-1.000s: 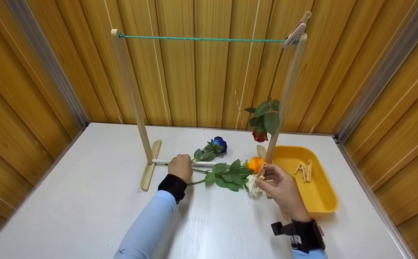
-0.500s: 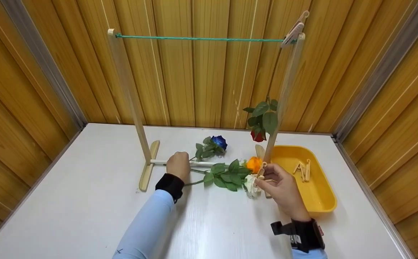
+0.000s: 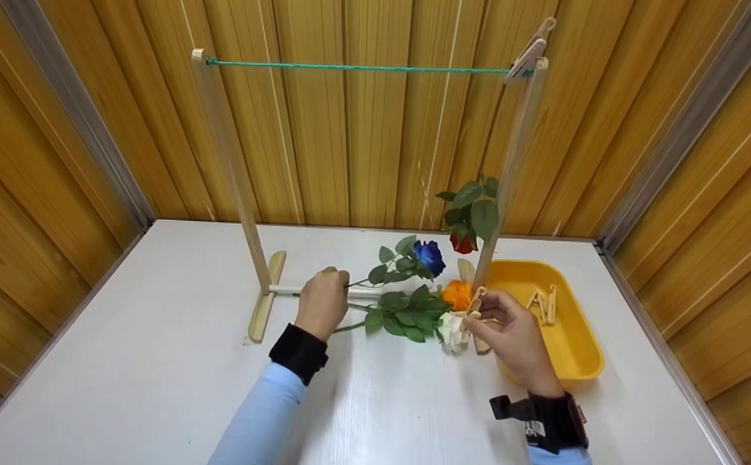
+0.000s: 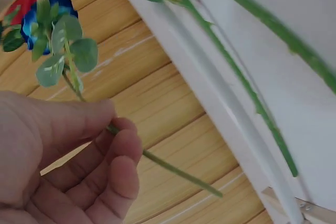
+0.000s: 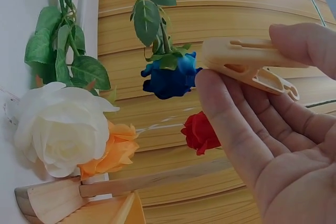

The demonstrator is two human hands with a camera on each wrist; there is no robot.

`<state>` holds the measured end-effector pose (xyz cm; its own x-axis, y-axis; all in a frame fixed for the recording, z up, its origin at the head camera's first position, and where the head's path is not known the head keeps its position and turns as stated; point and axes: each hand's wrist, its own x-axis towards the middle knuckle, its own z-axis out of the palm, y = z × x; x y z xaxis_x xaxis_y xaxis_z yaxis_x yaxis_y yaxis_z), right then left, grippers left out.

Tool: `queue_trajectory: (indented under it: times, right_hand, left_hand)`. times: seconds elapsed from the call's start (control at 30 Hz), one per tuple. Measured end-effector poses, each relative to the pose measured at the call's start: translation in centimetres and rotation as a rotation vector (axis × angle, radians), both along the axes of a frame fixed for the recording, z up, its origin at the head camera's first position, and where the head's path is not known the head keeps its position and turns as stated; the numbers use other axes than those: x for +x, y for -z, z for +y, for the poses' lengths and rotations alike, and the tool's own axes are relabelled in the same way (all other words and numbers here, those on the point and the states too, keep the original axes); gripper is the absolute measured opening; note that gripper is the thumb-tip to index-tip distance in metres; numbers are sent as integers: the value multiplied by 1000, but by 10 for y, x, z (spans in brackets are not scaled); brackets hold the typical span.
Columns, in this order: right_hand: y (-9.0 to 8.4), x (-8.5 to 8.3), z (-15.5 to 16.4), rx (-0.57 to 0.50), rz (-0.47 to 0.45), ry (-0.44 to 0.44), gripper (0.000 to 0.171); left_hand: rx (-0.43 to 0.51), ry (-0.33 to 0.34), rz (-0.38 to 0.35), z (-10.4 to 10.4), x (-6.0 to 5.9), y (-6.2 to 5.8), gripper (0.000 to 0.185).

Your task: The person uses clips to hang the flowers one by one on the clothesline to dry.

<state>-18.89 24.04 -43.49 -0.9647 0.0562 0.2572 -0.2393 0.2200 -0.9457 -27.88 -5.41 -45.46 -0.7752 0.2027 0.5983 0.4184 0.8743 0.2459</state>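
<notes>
Blue rose (image 3: 429, 258) pinched by left hand (image 3: 323, 298) toward far edge of the bench (image 3: 155, 381); clothespin (image 5: 239, 55) pinched by right hand (image 3: 516, 336).

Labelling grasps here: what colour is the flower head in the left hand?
Deep blue; the flower head shows best in the right wrist view.

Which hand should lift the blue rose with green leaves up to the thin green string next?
Probably the left hand: it pinches the blue rose by its slim green stem. The right hand holds a small beige plastic clothespin, so it seems better suited to clipping afterwards.
</notes>
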Motion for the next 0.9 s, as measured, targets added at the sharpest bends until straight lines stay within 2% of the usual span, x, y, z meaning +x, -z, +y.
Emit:
queue_trajectory:
  times: [0.23,0.47,0.67,0.9]
  right_hand:
    - [-9,5,1,39,1,32,34]
    - [-15,9,3,35,80,21,34]
    - [-15,9,2,20,119,17,35]
    - [-12,9,-3,8,106,-2,33]
  left_hand:
    - [5,73,16,7,29,-8,23]
    - [12,98,-2,13,57,-1,20]
    - [-16,136,-16,15,69,12,33]
    - [-85,141,-78,22,73,26,34]
